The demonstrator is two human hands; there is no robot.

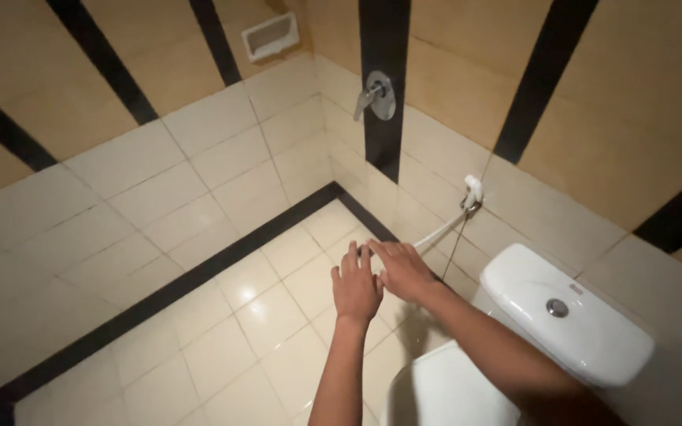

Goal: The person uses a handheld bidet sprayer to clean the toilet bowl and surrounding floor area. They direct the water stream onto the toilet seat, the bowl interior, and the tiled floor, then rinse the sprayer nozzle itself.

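Note:
My left hand [355,289] reaches forward over the tiled floor with its fingers together and slightly spread, holding nothing that I can see. My right hand [401,268] stretches out beside it, fingers extended, its fingertips touching the left hand's fingers. Just beyond the right hand runs a white hose [439,230] that leads up to a white bidet sprayer [474,192] hung on the wall. Whether the right hand touches the hose is hidden behind the hand.
A white toilet with its cistern [562,315] and closed lid [444,390] stands at the lower right. A chrome lever valve [377,96] sits on a black wall stripe. A white recessed soap holder [269,35] is high on the wall. Cream floor tiles [222,347] have a black border.

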